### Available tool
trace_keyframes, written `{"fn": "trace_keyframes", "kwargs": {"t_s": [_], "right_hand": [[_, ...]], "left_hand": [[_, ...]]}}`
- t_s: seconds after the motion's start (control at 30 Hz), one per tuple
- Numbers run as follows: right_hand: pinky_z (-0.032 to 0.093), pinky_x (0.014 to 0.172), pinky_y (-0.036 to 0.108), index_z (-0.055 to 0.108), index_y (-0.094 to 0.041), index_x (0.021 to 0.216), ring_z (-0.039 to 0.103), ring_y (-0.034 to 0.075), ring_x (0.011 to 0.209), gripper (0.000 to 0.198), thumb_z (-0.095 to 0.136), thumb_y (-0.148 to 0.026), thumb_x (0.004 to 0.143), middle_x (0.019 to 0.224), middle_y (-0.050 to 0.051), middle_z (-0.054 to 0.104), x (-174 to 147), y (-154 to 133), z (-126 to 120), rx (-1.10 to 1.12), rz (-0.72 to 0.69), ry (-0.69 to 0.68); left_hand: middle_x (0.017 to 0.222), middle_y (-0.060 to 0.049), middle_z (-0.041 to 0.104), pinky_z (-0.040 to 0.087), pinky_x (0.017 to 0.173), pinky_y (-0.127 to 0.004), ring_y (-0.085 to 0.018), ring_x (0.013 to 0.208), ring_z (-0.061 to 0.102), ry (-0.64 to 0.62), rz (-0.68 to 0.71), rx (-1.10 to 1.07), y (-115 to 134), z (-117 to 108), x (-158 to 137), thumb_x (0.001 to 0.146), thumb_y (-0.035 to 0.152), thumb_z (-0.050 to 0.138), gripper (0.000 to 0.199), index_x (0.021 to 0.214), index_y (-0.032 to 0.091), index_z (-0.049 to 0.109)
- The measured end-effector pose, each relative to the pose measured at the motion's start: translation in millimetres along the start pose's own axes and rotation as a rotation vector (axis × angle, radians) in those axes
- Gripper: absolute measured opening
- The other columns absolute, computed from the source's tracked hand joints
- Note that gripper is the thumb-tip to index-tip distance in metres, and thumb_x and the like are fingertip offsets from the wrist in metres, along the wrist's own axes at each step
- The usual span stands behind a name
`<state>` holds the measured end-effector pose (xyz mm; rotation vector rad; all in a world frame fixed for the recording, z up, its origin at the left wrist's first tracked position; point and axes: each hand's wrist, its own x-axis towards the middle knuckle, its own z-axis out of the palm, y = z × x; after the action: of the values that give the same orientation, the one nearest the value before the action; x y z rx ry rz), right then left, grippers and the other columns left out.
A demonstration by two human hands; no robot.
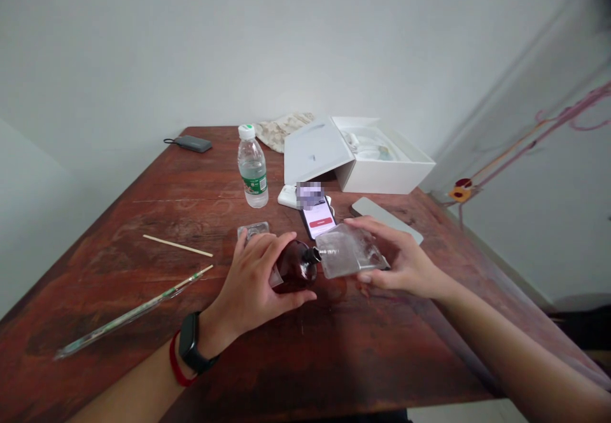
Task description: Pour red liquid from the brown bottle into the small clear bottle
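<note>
The left hand (255,277) is curling around a brown bottle (296,265) that is lying on its side on the worktop (334,346), fingers over its top and thumb under its near side, gripping it. The bottle's dark neck is pointing right, toward a clear pouch (346,251). The right hand (398,261) is gripping that pouch, fingers resting along its far edge and thumb at its near edge, holding it just above the wood with its left end touching or almost touching the bottle's mouth; which of the two cannot be told. A black watch (193,343) and a red band (175,362) are sitting on the left wrist.

Just behind the left hand a small clear packet (252,229) is lying flat, partly hidden by the fingers. A phone (319,216) with a lit screen is lying just beyond the bottle and pouch, and a small white device (289,196) is lying just left of the phone's far end. A water bottle (252,167) is standing upright farther back. Behind the phone a white box (391,168) is sitting open, its lid (315,149) leaning against its left side. A grey flat slab (386,216) is lying right of the phone, near the right hand.

To the left, a thin wooden stick (177,245) is lying alone, and nearer the person a long clear wrapped rod (128,315) is lying slantwise. At the far left corner a grey pack (192,144) is resting, and a patterned cloth (281,129) is lying at the far edge.
</note>
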<state>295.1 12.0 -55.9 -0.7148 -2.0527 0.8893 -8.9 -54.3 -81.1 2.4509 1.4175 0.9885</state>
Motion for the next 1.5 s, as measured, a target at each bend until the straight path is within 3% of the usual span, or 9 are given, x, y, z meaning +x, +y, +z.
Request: {"fn": "trace_keyframes", "kwargs": {"t_s": [0.2,0.47,0.77,1.03,1.27,1.5], "right_hand": [[0.064,0.097,0.043,0.07,-0.033,0.146,0.074,0.033,0.119,0.068,0.092,-0.047,0.082,0.137,0.009,0.076,9.3,-11.8,-10.3,-0.138,0.01,-0.071],[0.061,0.105,0.051,0.068,-0.034,0.148,0.07,0.036,0.13,0.072,0.09,-0.045,0.081,0.146,0.009,0.073,7.6,-12.6,-16.2,-0.209,0.092,-0.107],[0.064,0.102,0.051,0.067,-0.037,0.149,0.073,0.034,0.127,0.072,0.088,-0.04,0.08,0.14,0.005,0.077,18.4,-30.4,-22.0,-0.346,0.025,-0.155],[0.063,0.104,0.051,0.065,-0.04,0.15,0.072,0.033,0.128,0.071,0.087,-0.039,0.082,0.14,0.004,0.076,19.4,-28.0,-27.3,-0.34,-0.009,-0.18],[0.053,0.115,0.063,0.064,-0.04,0.149,0.066,0.036,0.137,0.069,0.088,-0.046,0.084,0.148,0.007,0.072,23.8,-33.5,-32.5,-0.359,0.04,-0.236],[0.036,0.127,0.072,0.063,-0.04,0.15,0.063,0.037,0.142,0.07,0.087,-0.05,0.086,0.15,0.008,0.071,30.0,-40.3,-35.4,-0.391,0.038,-0.29]], "left_hand": [[0.134,-0.014,0.071,0.022,0.123,-0.077,-0.042,0.127,0.065,-0.002,-0.024,-0.023,-1.8,0.7,-0.6,0.086,0.072,0.082,0.085,0.149,0.027,0.047],[0.131,-0.012,0.072,0.022,0.122,-0.078,-0.041,0.121,0.068,-0.015,-0.04,-0.079,1.1,-1.1,0.8,0.086,0.068,0.083,0.082,0.147,0.025,0.05],[0.123,-0.011,0.074,0.02,0.121,-0.078,-0.039,0.113,0.07,0.006,-0.039,-0.12,-2.5,2.4,0.9,0.085,0.07,0.082,0.081,0.145,0.024,0.054],[0.122,-0.01,0.074,0.019,0.123,-0.077,-0.039,0.115,0.068,-0.014,-0.055,-0.13,0.5,-0.4,1.9,0.08,0.066,0.088,0.082,0.143,0.024,0.055],[0.126,-0.014,0.074,0.021,0.124,-0.075,-0.041,0.12,0.068,0.039,-0.032,-0.119,-1.9,4.5,0.6,0.077,0.065,0.09,0.085,0.142,0.02,0.058],[0.125,-0.014,0.074,0.021,0.124,-0.075,-0.041,0.119,0.068,0.046,-0.038,-0.115,-0.2,5.1,1.1,0.075,0.063,0.093,0.086,0.141,0.019,0.06]]}}
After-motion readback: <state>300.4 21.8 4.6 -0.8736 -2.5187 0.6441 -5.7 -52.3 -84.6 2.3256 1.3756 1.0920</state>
